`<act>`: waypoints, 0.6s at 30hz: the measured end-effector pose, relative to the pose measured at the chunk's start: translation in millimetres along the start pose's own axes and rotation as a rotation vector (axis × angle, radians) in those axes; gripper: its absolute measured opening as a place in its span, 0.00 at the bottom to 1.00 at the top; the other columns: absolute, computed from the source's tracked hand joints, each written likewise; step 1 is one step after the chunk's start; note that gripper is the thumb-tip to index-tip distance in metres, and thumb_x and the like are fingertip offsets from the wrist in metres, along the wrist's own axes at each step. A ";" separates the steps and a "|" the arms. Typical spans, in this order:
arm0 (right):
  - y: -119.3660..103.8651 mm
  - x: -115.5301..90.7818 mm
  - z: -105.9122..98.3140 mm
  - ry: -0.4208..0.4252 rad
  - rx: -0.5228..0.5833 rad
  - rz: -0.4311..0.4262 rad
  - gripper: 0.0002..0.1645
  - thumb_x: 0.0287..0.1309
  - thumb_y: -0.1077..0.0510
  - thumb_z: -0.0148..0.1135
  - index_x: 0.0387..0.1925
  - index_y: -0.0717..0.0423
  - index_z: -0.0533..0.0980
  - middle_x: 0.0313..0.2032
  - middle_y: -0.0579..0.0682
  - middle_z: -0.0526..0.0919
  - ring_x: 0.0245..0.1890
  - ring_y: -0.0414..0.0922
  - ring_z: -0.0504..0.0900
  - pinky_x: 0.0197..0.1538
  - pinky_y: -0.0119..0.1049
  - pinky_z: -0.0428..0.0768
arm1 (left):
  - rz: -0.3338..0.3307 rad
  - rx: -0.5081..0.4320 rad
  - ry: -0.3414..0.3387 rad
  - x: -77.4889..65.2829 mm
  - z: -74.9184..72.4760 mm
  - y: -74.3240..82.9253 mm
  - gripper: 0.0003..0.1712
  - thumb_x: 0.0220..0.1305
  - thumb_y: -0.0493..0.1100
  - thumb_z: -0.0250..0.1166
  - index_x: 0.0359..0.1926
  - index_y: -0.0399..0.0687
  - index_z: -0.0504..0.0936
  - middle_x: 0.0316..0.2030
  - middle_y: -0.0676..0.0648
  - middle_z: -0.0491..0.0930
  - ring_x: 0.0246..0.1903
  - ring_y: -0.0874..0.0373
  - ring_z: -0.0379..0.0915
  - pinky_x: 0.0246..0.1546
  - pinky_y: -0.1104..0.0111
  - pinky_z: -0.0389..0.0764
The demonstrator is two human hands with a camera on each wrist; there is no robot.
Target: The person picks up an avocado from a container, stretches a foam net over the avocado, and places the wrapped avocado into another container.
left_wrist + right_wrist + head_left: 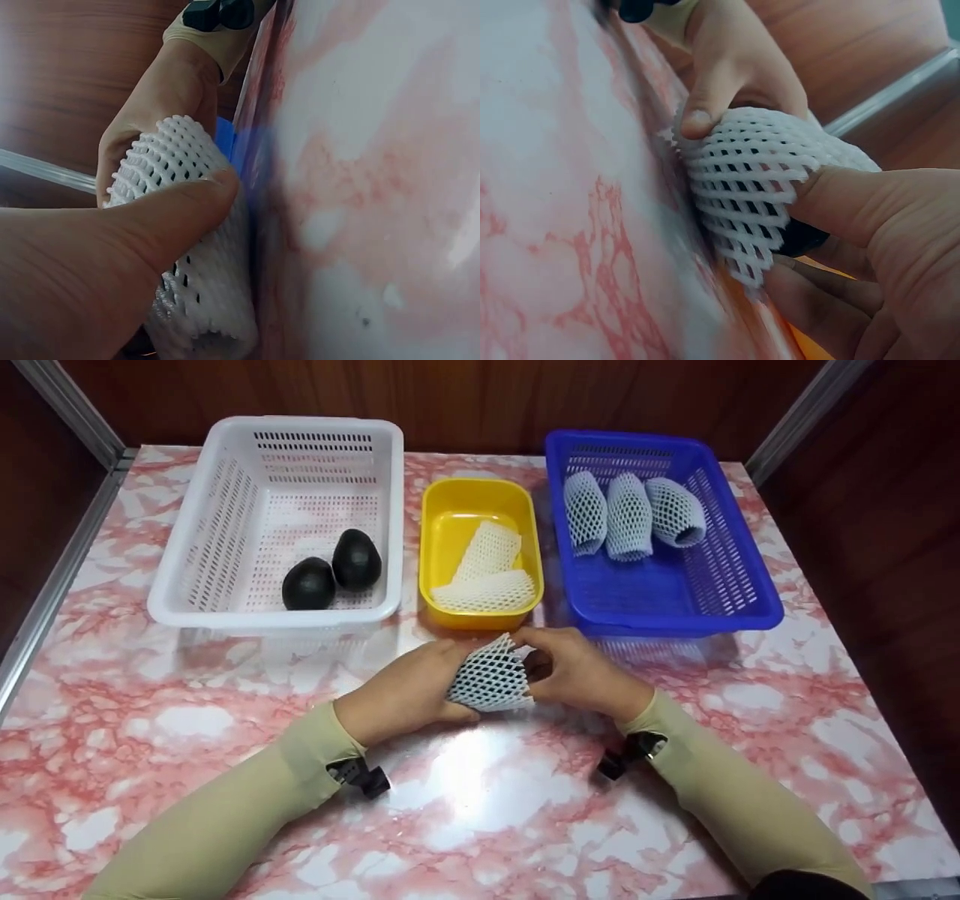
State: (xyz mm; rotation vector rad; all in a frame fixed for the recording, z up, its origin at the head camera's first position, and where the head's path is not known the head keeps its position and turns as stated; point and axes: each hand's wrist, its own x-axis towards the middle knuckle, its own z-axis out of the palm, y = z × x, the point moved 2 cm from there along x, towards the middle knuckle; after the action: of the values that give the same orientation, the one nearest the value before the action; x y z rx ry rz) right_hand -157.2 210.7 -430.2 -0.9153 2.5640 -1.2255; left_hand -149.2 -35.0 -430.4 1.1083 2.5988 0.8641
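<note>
Between the two hands is a white foam net sleeve point(491, 679), stretched around a dark fruit point(806, 238) that looks like an avocado. Its dark skin shows through the mesh and past the sleeve's edge in the right wrist view. My left hand point(409, 690) grips the sleeved fruit from the left, thumb across the mesh in the left wrist view. My right hand point(581, 675) pinches the sleeve's right edge, with fingers bent round the opening. Most of the fruit is hidden by the net and the hands.
A white basket point(277, 619) at back left holds two dark avocado-like fruits point(356, 560). Two flat foam nets point(484, 591) lie in the yellow bin point(480, 619), directly beyond the hands. The blue basket point(675, 622) at back right contains three filled-out foam sleeves point(628, 517).
</note>
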 end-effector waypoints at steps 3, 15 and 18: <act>-1.4 -0.8 2.2 0.016 -0.037 -0.002 0.35 0.48 0.67 0.85 0.59 0.62 0.82 0.49 0.58 0.91 0.48 0.52 0.91 0.53 0.48 0.91 | 0.024 0.003 0.015 2.3 4.5 2.1 0.58 0.57 0.53 0.85 0.82 0.45 0.66 0.69 0.42 0.79 0.68 0.46 0.78 0.75 0.51 0.76; -14.7 -0.6 -7.2 -0.074 -0.183 -0.015 0.27 0.51 0.70 0.81 0.54 0.64 0.82 0.45 0.58 0.91 0.45 0.53 0.91 0.50 0.48 0.92 | -0.008 -0.007 0.013 3.2 9.2 4.6 0.55 0.59 0.55 0.83 0.80 0.45 0.67 0.67 0.43 0.80 0.66 0.47 0.77 0.75 0.52 0.75; -31.3 -5.5 -16.8 -0.046 -0.350 -0.066 0.17 0.58 0.69 0.74 0.49 0.63 0.84 0.41 0.55 0.91 0.40 0.50 0.89 0.46 0.46 0.91 | -0.027 0.001 0.008 2.9 9.4 4.8 0.56 0.60 0.57 0.83 0.81 0.45 0.66 0.68 0.42 0.79 0.66 0.46 0.76 0.75 0.51 0.75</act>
State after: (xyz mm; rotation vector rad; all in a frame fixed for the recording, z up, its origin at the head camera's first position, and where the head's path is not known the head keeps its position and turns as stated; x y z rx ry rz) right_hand -144.9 209.9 -396.4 -1.0850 2.7809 -0.7692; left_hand -144.8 -26.2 -435.2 1.0704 2.6143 0.8629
